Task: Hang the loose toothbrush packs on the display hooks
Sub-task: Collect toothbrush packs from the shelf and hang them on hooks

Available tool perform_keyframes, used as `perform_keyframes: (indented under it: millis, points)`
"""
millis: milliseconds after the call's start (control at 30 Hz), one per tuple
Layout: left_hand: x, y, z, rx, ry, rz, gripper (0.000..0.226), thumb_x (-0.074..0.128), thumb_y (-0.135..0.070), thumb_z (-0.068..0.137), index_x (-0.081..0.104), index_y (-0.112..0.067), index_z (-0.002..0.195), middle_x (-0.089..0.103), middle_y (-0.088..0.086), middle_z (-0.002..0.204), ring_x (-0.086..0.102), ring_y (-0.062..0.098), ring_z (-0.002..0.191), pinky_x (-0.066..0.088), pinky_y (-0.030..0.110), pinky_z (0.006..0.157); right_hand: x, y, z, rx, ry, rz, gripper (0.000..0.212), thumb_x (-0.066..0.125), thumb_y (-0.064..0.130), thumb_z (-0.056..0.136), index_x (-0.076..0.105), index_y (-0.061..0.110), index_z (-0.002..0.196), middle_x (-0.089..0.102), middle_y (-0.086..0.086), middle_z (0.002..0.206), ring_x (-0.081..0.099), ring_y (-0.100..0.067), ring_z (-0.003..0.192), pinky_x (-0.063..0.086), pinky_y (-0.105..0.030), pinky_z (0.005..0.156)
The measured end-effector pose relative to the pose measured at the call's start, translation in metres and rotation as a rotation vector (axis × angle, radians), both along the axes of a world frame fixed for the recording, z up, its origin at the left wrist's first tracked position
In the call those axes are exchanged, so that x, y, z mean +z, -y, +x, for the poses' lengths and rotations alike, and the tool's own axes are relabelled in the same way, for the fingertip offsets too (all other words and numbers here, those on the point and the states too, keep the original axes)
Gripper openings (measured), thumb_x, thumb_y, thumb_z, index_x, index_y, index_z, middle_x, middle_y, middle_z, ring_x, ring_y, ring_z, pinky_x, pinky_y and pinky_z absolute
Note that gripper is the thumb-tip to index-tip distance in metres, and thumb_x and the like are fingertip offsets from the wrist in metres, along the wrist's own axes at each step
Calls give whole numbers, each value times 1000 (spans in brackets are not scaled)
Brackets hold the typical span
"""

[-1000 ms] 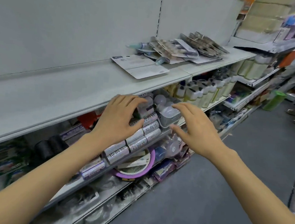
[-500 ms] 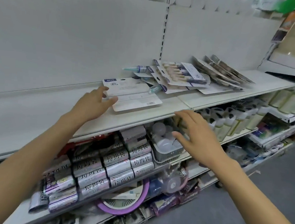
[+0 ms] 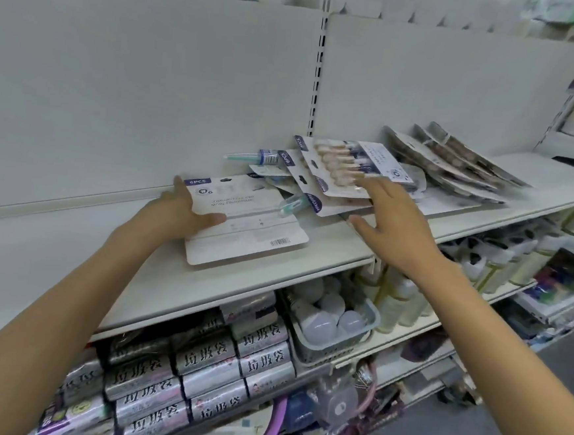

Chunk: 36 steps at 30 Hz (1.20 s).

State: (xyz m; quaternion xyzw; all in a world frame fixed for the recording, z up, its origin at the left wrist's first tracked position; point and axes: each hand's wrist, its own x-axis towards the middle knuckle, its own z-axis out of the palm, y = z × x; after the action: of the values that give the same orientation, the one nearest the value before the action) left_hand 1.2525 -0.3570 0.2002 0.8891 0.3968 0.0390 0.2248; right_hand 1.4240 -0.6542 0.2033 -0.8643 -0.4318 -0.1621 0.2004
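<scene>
The loose toothbrush packs lie on the white shelf [image 3: 70, 241], none of them hung yet. The nearest is a flat white six-piece pack [image 3: 244, 224], back side up with its barcode toward the shelf's front edge. The left hand [image 3: 180, 209] holds this pack at its left edge: the thumb lies across the card face and the fingers reach round the far corner, so this grip is closed on the pack. To the right of that pack, a pile of further toothbrush packs [image 3: 337, 173] leans fanned against one another, their brush heads showing through clear blisters. Further right of the pile sits a stack of darker card packs [image 3: 454, 162]. The right hand [image 3: 391, 222] hovers just in front of the pile with fingers spread and straight, its grip open and holding nothing; whether the fingertips touch the top pack cannot be told.

No display hooks can be seen on the bare back panel [image 3: 151, 86] above the white pack; only the slotted upright [image 3: 318, 82] between panels shows.

The packs look light, thin and fairly stiff, card-backed with smooth plastic fronts, so they will likely slide over each other readily and may flex if held at one corner. A sound hold would be a pinch on the card near the hang slot at the top edge, keeping clear of the blister, which might dent.
</scene>
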Motion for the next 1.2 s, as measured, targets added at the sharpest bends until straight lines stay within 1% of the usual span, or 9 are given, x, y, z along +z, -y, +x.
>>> perform_keyframes:
  millis: [167, 233, 367, 433, 500, 733, 933, 1067, 1200]
  points:
    - [-5, -4, -1, 42, 113, -55, 118, 78, -55, 78, 5, -4, 157, 46, 13, 151, 46, 34, 135, 42, 43, 104, 12, 2, 59, -25, -52, 30, 50, 59, 16, 94, 48, 14, 143, 50, -8, 142, 49, -31, 125, 47, -43, 92]
    - [-5, -3, -3, 71, 207, -125, 120, 83, -48, 75, 7, -7, 158, 46, 8, 152, 45, 31, 136, 41, 41, 104, 20, -3, 85, -7, -72, 27, 48, 58, 16, 96, 49, 12, 143, 50, -11, 143, 47, -33, 129, 45, -45, 99]
    - [-3, 10, -18, 194, 516, -387, 129, 86, -21, 78, -14, -15, 159, 48, 4, 150, 46, 29, 137, 42, 38, 103, 45, -18, 133, 89, -108, -26, 47, 54, 24, 102, 46, 12, 146, 49, -9, 149, 43, -28, 137, 34, -40, 110]
    - [-2, 17, -30, 234, 628, -487, 118, 92, -18, 69, 16, -16, 159, 60, 4, 140, 59, 26, 124, 50, 41, 99, 60, -30, 151, 127, -167, -73, 48, 53, 28, 103, 43, 15, 149, 46, -5, 152, 42, -26, 139, 33, -38, 111]
    - [-1, 26, -41, 224, 708, -547, 89, 95, -16, 55, 54, -20, 133, 73, 0, 120, 72, 22, 105, 55, 43, 93, 72, -42, 164, 154, -243, -119, 52, 55, 33, 102, 42, 18, 150, 45, -1, 154, 44, -27, 137, 34, -36, 108]
    - [-2, 57, -73, 261, 824, -676, 59, 75, -3, 82, 53, -24, 132, 75, 5, 115, 75, 31, 97, 61, 44, 75, 81, -82, 189, 239, -478, -395, 72, 69, 43, 91, 36, 27, 153, 42, 3, 155, 39, -24, 141, 26, -35, 115]
    - [-9, 73, -90, 345, 897, -642, 56, 72, -2, 86, 56, -26, 134, 74, 8, 116, 75, 36, 96, 62, 50, 71, 84, -89, 191, 323, -463, -362, 46, 76, 32, 87, 62, 20, 129, 60, -3, 124, 55, -23, 109, 38, -32, 91]
    - [-10, 79, -94, 427, 1032, -588, 59, 71, 2, 85, 56, -27, 134, 74, 10, 116, 75, 35, 94, 62, 44, 64, 85, -92, 195, 321, -382, -262, 46, 81, 34, 82, 60, 20, 121, 62, -4, 116, 60, -23, 97, 41, -32, 77]
    - [-4, 82, -98, 513, 1158, -404, 65, 72, -1, 86, 49, -35, 136, 71, -3, 118, 73, 23, 98, 59, 41, 75, 91, -93, 191, 329, -366, -47, 54, 83, 35, 79, 56, 23, 123, 61, -2, 114, 61, -19, 86, 45, -30, 67]
